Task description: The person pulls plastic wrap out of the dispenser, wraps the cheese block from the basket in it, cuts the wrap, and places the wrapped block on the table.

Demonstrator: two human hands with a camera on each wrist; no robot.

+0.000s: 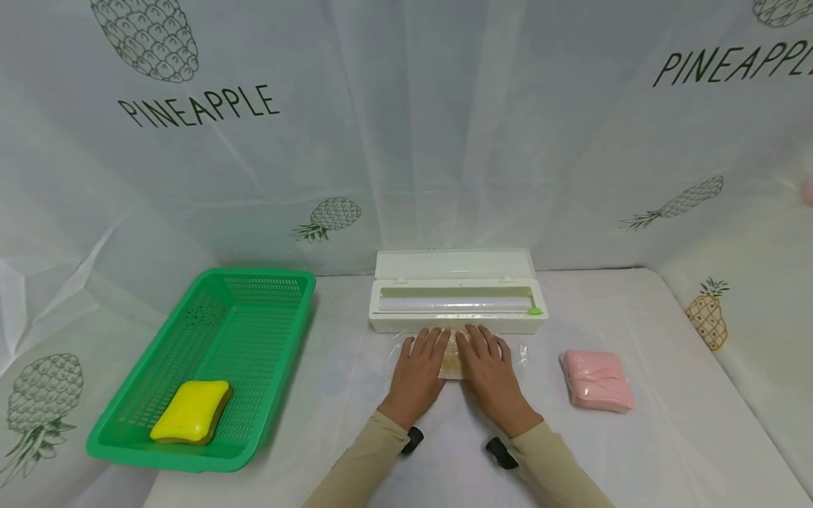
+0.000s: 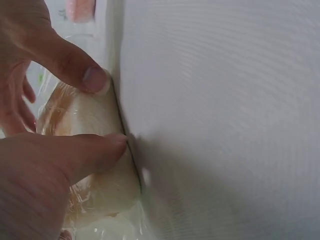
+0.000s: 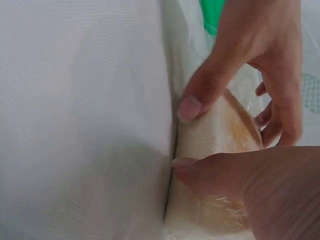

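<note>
my left hand (image 1: 416, 377) and right hand (image 1: 494, 381) hold a film-wrapped tan block (image 1: 452, 365) between them, thumbs at its near edge, "PINEAPPLE" printed on the white curtain (image 1: 432, 176) beyond

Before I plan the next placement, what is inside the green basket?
The green basket holds one yellow block at its near end; what lies beneath it is hidden from view.
</note>
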